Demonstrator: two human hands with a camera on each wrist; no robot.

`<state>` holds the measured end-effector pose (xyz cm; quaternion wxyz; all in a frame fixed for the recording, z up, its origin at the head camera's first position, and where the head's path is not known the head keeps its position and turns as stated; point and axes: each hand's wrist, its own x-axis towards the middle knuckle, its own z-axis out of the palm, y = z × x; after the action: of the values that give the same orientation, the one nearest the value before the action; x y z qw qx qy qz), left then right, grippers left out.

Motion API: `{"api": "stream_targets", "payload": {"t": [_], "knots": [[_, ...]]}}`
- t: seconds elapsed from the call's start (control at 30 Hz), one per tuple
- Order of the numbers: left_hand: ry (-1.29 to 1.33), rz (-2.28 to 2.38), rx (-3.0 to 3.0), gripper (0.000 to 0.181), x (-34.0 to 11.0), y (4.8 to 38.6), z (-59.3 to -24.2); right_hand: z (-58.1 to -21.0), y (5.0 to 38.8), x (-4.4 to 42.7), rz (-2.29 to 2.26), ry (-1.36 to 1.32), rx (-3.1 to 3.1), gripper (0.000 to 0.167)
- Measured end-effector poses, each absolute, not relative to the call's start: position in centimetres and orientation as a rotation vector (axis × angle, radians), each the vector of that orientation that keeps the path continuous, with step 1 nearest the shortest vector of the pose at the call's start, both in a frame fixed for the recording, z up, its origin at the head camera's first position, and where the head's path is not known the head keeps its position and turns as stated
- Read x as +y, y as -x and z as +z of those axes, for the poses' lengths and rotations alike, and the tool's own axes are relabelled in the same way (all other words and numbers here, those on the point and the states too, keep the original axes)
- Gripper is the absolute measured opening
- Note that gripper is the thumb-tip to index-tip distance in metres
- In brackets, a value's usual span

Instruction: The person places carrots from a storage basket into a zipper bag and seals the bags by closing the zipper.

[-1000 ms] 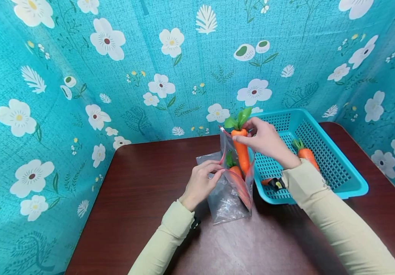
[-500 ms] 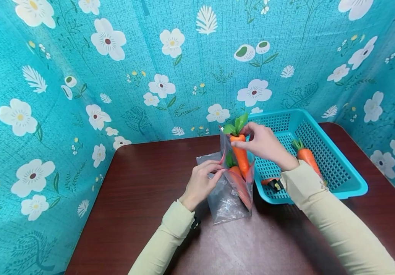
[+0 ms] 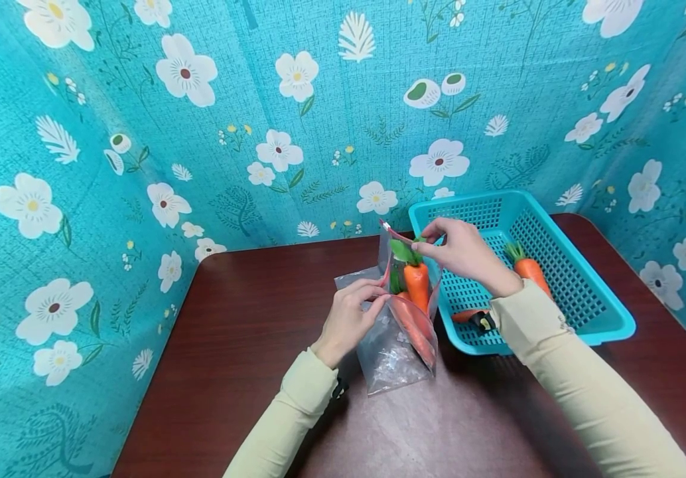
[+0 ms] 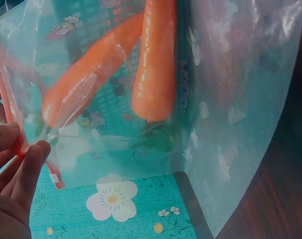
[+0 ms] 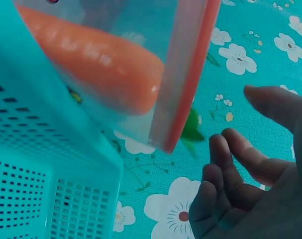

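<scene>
My left hand (image 3: pixel 349 317) pinches the red-edged mouth of a clear zip bag (image 3: pixel 387 365), thumb against fingers in the left wrist view. Two carrots are inside: one (image 3: pixel 417 285) stands nearly upright with its leaves at the mouth, and the other (image 3: pixel 410 325) leans beside it behind the plastic. My right hand (image 3: pixel 465 249) hovers over the bag's right side, close to the leaves (image 3: pixel 404 251). In the right wrist view, its thumb and fingers are apart with nothing between them, and the green leaves (image 5: pixel 193 127) poke past the red strip.
A turquoise mesh basket (image 3: pixel 612 312) stands right of the bag, under my right forearm. It holds a carrot (image 3: pixel 532 273) and another orange piece (image 3: pixel 465 316) partly hidden by the wrist camera. Flowered cloth (image 3: pixel 295 159) hangs behind the dark wooden table (image 3: pixel 247 332).
The right hand has lowered the leafy carrot into the bag and let go of it. The left hand has stayed at the bag's mouth.
</scene>
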<state>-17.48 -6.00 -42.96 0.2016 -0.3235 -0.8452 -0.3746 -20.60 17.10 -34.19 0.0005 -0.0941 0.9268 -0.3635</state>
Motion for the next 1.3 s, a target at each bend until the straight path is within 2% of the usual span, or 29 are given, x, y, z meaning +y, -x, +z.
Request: {"api": "stream_targets", "payload": {"t": [0.37, 0.57, 0.9, 1.07, 1.3], "knots": [[0.899, -1.032, -2.332, 0.01, -6.0, 17.5, -42.9, -34.6, 20.9, 17.8, -0.998, 0.218, 2.904, 0.036], [0.887, -1.025, -2.34, 0.011, -6.1, 17.4, -42.9, -35.1, 21.0, 18.3, -0.863, 0.183, 2.858, 0.026], [0.893, -1.034, -2.344, 0.012, -6.3, 17.4, -42.9, -36.0, 21.4, 18.5, -0.783, 0.306, 2.752, 0.028], [0.882, -1.031, -2.35, 0.011, -6.4, 17.3, -42.8, -35.9, 21.3, 18.4, -0.786, 0.336, 2.753, 0.023], [0.841, -1.026, -2.298, 0.008, -6.6, 17.4, -42.9, -35.8, 21.3, 18.5, -0.821, 0.316, 2.836, 0.034]]}}
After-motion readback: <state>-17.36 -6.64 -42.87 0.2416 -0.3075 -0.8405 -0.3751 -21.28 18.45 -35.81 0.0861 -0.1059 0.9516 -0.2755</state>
